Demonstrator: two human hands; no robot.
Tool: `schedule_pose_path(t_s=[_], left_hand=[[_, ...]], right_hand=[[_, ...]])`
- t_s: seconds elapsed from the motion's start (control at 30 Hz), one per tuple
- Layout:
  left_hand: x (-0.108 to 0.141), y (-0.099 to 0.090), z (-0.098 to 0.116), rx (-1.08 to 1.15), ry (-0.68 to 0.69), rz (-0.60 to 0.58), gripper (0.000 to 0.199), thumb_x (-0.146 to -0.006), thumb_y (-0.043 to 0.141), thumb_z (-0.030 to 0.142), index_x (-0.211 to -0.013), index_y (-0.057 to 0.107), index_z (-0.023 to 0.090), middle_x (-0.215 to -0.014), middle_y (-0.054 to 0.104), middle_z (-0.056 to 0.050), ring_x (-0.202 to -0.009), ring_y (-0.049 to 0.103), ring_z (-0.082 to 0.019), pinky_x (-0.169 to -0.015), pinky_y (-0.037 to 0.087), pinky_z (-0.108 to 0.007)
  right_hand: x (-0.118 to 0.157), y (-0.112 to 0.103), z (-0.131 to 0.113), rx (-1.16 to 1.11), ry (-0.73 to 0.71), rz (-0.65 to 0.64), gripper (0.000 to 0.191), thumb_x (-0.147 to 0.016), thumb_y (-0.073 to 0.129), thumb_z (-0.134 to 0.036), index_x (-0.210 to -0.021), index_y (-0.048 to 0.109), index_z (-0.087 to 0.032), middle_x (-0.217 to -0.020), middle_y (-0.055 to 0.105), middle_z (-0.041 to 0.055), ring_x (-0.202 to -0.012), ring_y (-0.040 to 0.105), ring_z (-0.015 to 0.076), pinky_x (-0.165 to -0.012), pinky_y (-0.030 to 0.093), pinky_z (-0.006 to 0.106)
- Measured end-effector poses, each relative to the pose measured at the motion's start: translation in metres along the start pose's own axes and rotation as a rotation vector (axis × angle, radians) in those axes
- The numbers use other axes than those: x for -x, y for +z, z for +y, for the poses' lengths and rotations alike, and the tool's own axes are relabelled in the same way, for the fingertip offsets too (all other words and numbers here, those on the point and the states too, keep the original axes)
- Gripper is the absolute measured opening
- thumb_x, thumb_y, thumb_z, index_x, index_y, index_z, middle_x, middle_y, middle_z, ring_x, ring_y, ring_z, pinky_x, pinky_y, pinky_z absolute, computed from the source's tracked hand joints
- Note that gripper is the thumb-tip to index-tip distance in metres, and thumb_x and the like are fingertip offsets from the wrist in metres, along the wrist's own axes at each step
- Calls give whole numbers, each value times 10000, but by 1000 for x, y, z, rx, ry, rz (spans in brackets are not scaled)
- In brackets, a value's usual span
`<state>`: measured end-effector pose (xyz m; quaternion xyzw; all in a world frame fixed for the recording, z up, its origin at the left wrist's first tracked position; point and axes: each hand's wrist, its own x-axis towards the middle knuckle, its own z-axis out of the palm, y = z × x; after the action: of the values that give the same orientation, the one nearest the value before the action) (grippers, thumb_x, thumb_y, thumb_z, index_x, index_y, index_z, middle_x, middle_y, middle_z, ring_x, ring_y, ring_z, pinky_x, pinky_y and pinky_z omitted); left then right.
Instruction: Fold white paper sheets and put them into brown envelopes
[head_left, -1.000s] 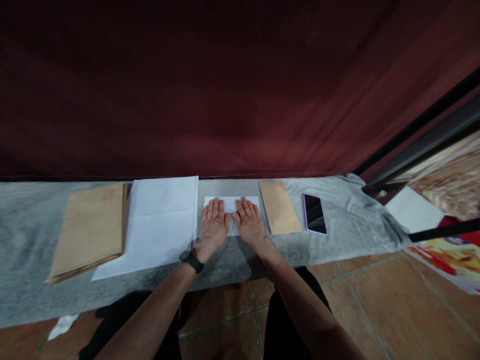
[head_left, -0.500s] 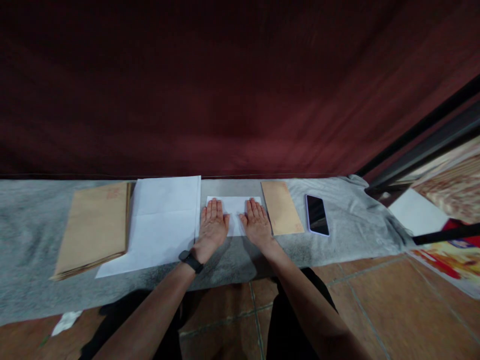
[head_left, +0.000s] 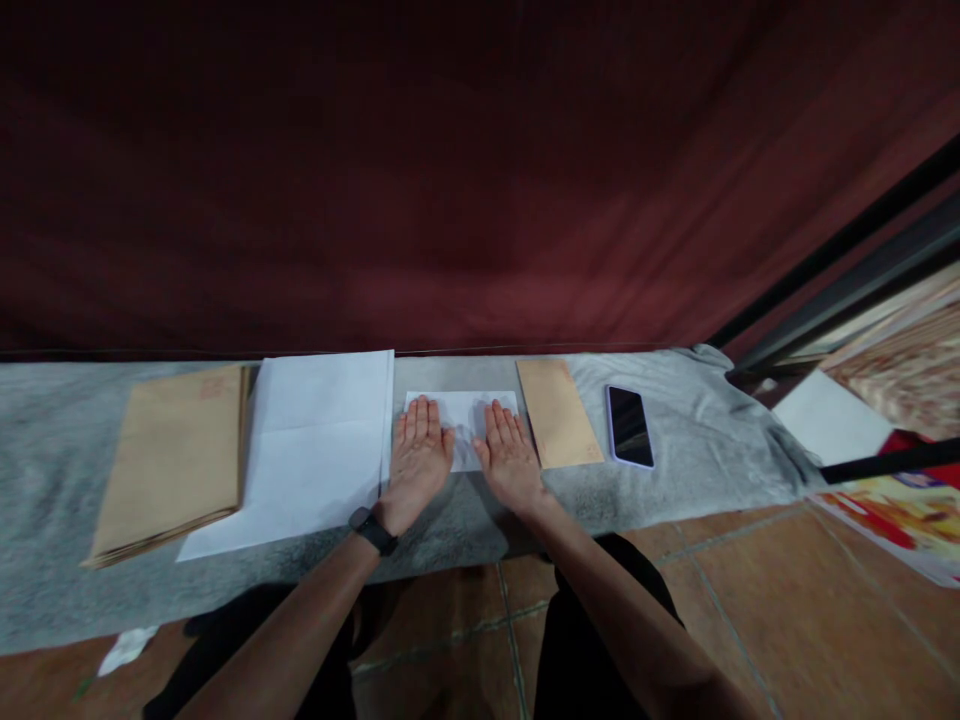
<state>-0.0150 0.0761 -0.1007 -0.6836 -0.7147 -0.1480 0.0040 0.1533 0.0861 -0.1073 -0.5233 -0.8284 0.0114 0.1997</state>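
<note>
A small white folded paper (head_left: 466,410) lies on the grey cloth, under both hands. My left hand (head_left: 421,455) rests flat on its left part, fingers stretched out, with a dark watch on the wrist. On the right part of the paper lies my right hand (head_left: 510,455), palm down and fingers extended. Just right of it is a single brown envelope (head_left: 561,415). Large white sheets (head_left: 322,445) lie to the left of my left hand, and beyond them a stack of brown envelopes (head_left: 176,450).
A phone with a purple edge (head_left: 630,427) lies right of the single envelope. Behind the grey cloth (head_left: 697,450) hangs a dark red curtain (head_left: 450,200). Dark bars (head_left: 847,270) stand at the right, with a colourful package (head_left: 907,510) near the tiled floor (head_left: 817,600).
The view has shifted slightly, so the things appear a little further left. Both hands stay flat on the small white paper.
</note>
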Motion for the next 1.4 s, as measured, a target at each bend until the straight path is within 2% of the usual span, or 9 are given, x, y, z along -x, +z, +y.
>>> schedule_pose_path(t_s=[0.1, 0.2, 0.3, 0.5, 0.7, 0.93, 1.1, 1.27, 1.4], left_hand=[[6, -1, 7, 44, 112, 7, 608, -1016, 283, 289, -1548, 314, -6, -1640, 283, -226, -1554, 192, -300, -1256, 228, -509], [11, 1, 10, 62, 146, -42, 592, -1020, 257, 273, -1551, 319, 20, -1637, 303, -211, -1550, 214, -282, -1250, 253, -495], [15, 4, 11, 42, 140, -78, 587, -1022, 271, 290, -1539, 347, 22, -1634, 307, -215, -1547, 223, -286, -1252, 244, -488], [18, 8, 11, -2, 99, -50, 614, -1022, 323, 351, -1550, 333, 38, -1647, 270, -214, -1549, 214, -298, -1258, 214, -500], [17, 9, 4, -20, 59, -26, 678, -1021, 332, 413, -1529, 336, -35, -1632, 264, -262, -1542, 220, -336, -1253, 220, -504], [11, 10, -9, -2, -10, -4, 659, -1005, 318, 360, -1525, 345, -43, -1617, 294, -265, -1538, 235, -335, -1236, 256, -532], [12, 7, -12, 15, -13, 16, 650, -999, 317, 341, -1533, 342, -29, -1605, 329, -258, -1527, 275, -325, -1232, 270, -529], [12, 1, -9, 6, -35, 32, 639, -997, 329, 330, -1516, 370, -41, -1595, 354, -261, -1522, 289, -332, -1238, 266, -513], [8, -3, 1, 18, 29, 23, 634, -1007, 310, 322, -1534, 335, -31, -1622, 315, -240, -1542, 235, -314, -1254, 229, -505]], right_hand=[[6, -3, -8, -68, -95, -53, 580, -1085, 264, -386, -1571, 328, -75, -1630, 349, 131, -1533, 286, 215, -1257, 282, 426], [11, -3, -9, -88, -122, -68, 553, -1083, 272, -363, -1552, 375, -88, -1619, 378, 116, -1529, 296, 201, -1265, 269, 413], [14, -2, -5, -79, -132, -57, 554, -1078, 319, -393, -1547, 390, -106, -1614, 388, 110, -1518, 321, 206, -1260, 278, 414], [19, -1, 1, -27, -90, -5, 569, -1067, 373, -411, -1542, 396, -99, -1592, 423, 133, -1511, 336, 231, -1239, 305, 426], [23, -2, 5, -3, -64, 14, 582, -1062, 384, -387, -1553, 360, -74, -1589, 421, 161, -1504, 346, 241, -1223, 322, 430], [28, -6, 8, 11, -23, -11, 585, -1061, 389, -373, -1553, 355, -58, -1601, 396, 168, -1503, 346, 262, -1219, 319, 434], [32, -8, 9, -20, 4, -23, 583, -1056, 380, -363, -1558, 354, -68, -1599, 391, 177, -1498, 356, 280, -1210, 331, 475], [22, -16, 9, -39, 44, -85, 532, -1048, 380, -332, -1504, 457, -70, -1569, 441, 174, -1467, 412, 283, -1218, 318, 480], [-1, -20, 7, -87, 79, -105, 524, -1061, 329, -329, -1477, 491, -54, -1535, 490, 174, -1454, 435, 260, -1233, 298, 468]])
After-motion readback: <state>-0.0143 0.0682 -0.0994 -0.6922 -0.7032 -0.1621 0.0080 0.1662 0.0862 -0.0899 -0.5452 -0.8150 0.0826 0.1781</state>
